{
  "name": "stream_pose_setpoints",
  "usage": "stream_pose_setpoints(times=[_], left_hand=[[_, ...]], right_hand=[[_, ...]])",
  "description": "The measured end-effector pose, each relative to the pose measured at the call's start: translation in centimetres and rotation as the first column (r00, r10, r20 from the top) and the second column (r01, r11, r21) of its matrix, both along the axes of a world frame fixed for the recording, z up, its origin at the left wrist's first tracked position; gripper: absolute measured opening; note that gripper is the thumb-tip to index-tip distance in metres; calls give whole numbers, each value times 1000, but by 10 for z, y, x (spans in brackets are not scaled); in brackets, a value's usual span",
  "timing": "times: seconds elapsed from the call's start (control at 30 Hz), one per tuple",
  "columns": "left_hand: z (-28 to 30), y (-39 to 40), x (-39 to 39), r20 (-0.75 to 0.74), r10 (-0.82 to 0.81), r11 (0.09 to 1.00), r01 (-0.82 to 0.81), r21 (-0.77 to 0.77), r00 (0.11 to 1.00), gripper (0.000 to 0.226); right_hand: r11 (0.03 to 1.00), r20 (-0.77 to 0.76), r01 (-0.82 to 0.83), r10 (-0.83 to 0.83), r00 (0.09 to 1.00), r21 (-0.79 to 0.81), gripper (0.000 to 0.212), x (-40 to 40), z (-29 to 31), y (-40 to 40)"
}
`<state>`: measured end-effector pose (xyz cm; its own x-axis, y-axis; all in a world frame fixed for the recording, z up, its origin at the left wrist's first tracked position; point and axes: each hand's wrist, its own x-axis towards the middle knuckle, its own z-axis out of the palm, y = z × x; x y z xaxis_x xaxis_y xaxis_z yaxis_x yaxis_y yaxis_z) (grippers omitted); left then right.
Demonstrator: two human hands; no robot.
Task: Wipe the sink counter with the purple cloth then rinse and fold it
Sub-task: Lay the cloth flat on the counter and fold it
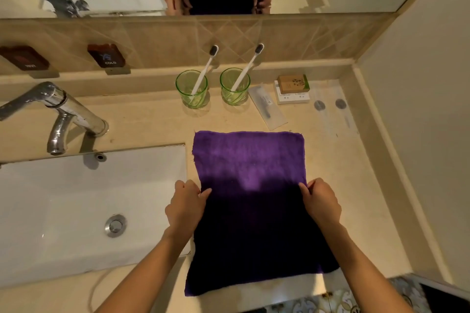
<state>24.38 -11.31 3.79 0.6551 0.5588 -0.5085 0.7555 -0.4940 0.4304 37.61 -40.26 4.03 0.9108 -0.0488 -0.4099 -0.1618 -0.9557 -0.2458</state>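
The purple cloth [250,160] lies spread flat on the beige sink counter [338,160], to the right of the white basin [63,198]. Its near end reaches the counter's front edge and lies in shadow. My left hand [185,204] pinches the cloth's left edge about halfway along. My right hand [321,202] pinches the right edge at the same height. Both hands rest on the cloth with fingers closed on the fabric.
A chrome tap [61,114] stands behind the basin, whose drain [115,225] is at its middle. Two green glasses [192,89] [235,89] with toothbrushes, a wrapped packet [267,105] and small boxes [292,89] stand behind the cloth. A wall closes the right side.
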Motion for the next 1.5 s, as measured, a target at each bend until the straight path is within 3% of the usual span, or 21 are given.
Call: stream_pose_setpoints(times=[0.1, 0.27, 0.47, 0.6, 0.7, 0.77, 0.87, 1.0, 1.17, 1.3, 1.4, 1.5], left_hand=[[7, -10, 7, -33, -60, 997, 61, 48, 998, 25], [12, -12, 11, 25, 98, 995, -98, -17, 995, 20], [13, -22, -3, 87, 64, 996, -69, 51, 994, 17], [6, -21, -19, -8, -47, 984, 48, 169, 999, 23], [5, -13, -27, -69, -39, 970, 54, 236, 997, 35], [6, -3, -25, -24, -17, 978, 22, 207, 1000, 39], [6, 24, -6, 134, -8, 986, -15, 169, 991, 35], [1, 64, 50, 258, -83, 992, 54, 118, 963, 35], [3, 80, 104, 128, -350, 930, 328, 165, 928, 47], [-2, 83, 110, 104, -391, 907, 364, 213, 914, 28], [-1, 86, 111, 140, -340, 936, 319, 152, 930, 19], [4, 94, 114, 230, -131, 980, 161, -119, 964, 16]], right_hand=[[998, 6, -56, 57, 998, -39, 34, -3, 4, 4], [997, 18, -37, 38, 999, -75, 26, 1, 14, 9], [963, 56, -200, 213, 975, -182, 27, -8, 8, 10], [934, 69, -243, 269, 961, -261, 29, -8, 1, 5], [924, 57, -254, 281, 958, -285, 28, -3, 2, 0], [955, 45, -211, 225, 973, -209, 25, 8, 6, -3], [995, -37, -95, 96, 995, 32, 22, 41, 12, -6], [968, 32, -55, 49, 998, 244, 18, 93, 12, 7], [945, 23, -245, 246, 969, 216, 34, 138, 8, 40], [924, -34, -376, 379, 925, 77, 34, 146, 1, 52], [907, -22, -417, 419, 908, 54, 19, 151, 5, 55], [894, 2, -442, 443, 896, 67, 17, 158, 18, 55]])
